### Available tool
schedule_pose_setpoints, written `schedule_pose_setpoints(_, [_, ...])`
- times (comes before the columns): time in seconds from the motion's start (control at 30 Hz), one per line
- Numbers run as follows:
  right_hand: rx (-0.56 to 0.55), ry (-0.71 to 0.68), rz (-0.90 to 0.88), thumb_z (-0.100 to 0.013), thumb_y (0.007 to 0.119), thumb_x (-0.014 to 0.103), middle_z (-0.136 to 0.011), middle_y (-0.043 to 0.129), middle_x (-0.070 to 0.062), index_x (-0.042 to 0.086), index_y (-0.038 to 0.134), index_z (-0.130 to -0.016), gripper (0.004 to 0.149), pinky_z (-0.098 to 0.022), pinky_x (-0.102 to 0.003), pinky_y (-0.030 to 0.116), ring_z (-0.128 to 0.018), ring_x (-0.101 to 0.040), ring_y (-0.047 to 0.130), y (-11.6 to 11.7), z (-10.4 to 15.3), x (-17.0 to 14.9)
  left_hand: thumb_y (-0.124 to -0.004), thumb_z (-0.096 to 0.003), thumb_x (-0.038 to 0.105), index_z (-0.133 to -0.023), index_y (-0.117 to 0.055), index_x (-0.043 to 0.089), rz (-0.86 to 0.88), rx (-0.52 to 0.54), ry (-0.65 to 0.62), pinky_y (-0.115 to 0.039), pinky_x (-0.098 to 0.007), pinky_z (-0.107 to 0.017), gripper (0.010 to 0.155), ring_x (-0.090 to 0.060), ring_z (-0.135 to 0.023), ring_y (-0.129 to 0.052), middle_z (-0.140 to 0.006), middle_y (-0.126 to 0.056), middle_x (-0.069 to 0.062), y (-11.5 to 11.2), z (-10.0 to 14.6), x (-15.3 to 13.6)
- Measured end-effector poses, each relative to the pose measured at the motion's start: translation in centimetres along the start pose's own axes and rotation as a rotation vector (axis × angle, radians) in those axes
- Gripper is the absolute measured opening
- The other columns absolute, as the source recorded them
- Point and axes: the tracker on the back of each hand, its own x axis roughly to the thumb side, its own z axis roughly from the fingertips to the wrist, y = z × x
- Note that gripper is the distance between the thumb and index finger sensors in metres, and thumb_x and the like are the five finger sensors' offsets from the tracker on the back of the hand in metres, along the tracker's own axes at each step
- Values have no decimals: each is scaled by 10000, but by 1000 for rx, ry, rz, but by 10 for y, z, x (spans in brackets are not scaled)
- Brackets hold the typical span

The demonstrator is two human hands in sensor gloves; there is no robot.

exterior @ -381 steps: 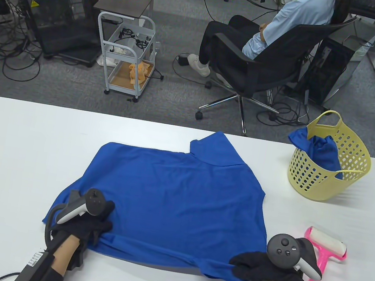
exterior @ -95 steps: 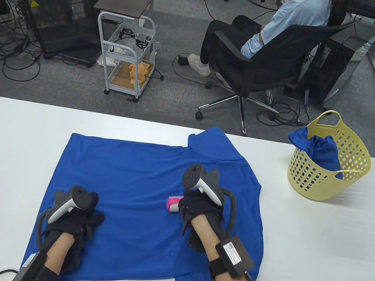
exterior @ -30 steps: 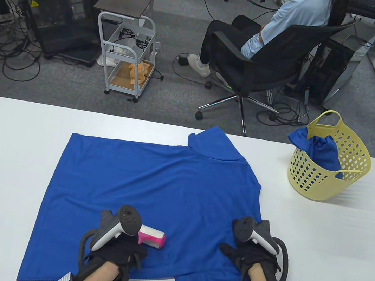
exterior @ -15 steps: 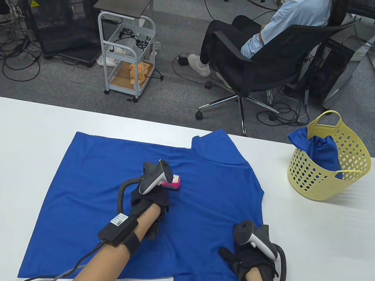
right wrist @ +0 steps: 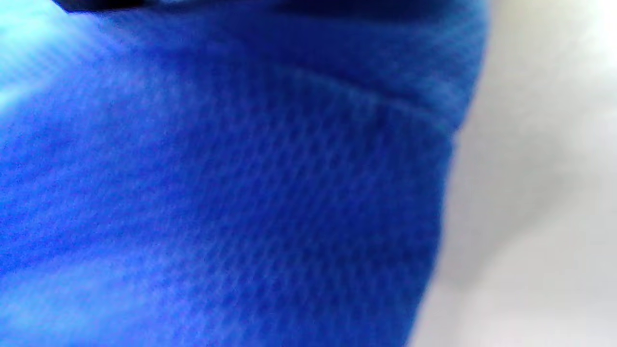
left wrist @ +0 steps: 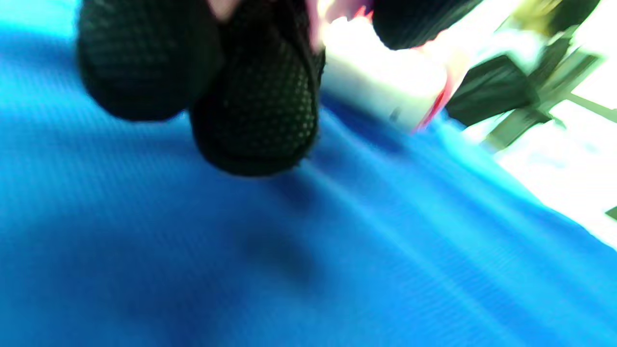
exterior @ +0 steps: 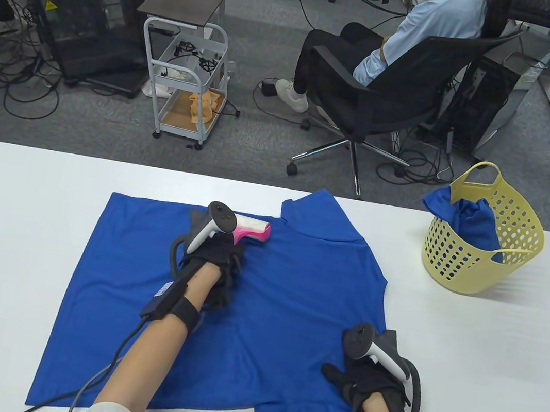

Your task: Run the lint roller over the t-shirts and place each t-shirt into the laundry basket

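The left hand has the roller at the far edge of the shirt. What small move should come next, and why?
Probably draw the roller back toward the near hem in a fresh strip: the left hand has it at the shirt's far edge, while the right hand pins the near right corner.

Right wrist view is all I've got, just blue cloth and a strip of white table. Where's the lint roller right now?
Observer: The left hand holds the lint roller at the far edge of the spread blue t-shirt.
Operator: And what's the right hand doing?
Observer: The right hand presses flat on the shirt's near right part.
Operator: Is anything in the basket yet?
Observer: Yes, the yellow laundry basket at the table's far right holds another blue t-shirt, part draped over its rim.
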Motion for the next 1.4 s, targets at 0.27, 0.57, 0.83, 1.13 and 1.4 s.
schedule_pose_setpoints(0.27, [2, -4, -7, -497, 465, 645, -1030, -213, -129, 302, -78, -985, 806, -591, -737, 54, -892, -441, -169, 1, 0, 0, -662, -525, 518, -1069, -390, 140, -22, 39, -177, -932, -238, -203, 716, -65, -268, -1098, -825, -860, -24, 61, 129, -35])
schedule_pose_setpoints(0.57, [-8, -2, -14, -497, 453, 644, -1029, -218, -128, 302, -81, -985, 800, -588, -737, 43, -891, -438, -174, 2, 1, 0, -714, -539, 507, -1075, -520, 143, -228, -313, 134, -941, -221, -137, 677, -60, -186, -1111, -770, -927, -82, 18, 196, -62])
schedule_pose_setpoints(0.83, [-13, -4, -26, -497, 451, 643, -1028, -223, -123, 304, -83, -984, 798, -585, -733, 31, -888, -433, -184, 3, 2, 0, -674, -550, 527, -1080, -449, 160, -310, -264, 204, -936, -243, -153, 683, -84, -208, -1106, -778, -915, -72, 2, 144, -27])
schedule_pose_setpoints(1.13, [-19, -8, -28, -499, 447, 643, -1031, -220, -121, 305, -81, -986, 795, -585, -732, 29, -889, -434, -184, 4, 2, 0, -654, -534, 548, -1099, -237, 293, -230, -150, 340, -940, -376, -407, 747, -206, -567, -1100, -895, -828, -37, -12, 2, 13])
schedule_pose_setpoints(1.4, [-8, -9, -26, -501, 443, 641, -1025, -230, -125, 300, -90, -983, 796, -581, -735, 24, -883, -437, -191, 4, 2, 0, -671, -507, 556, -1078, -389, 265, -154, 21, 166, -963, -303, -307, 701, -150, -422, -1144, -785, -916, 24, -5, -17, 18])
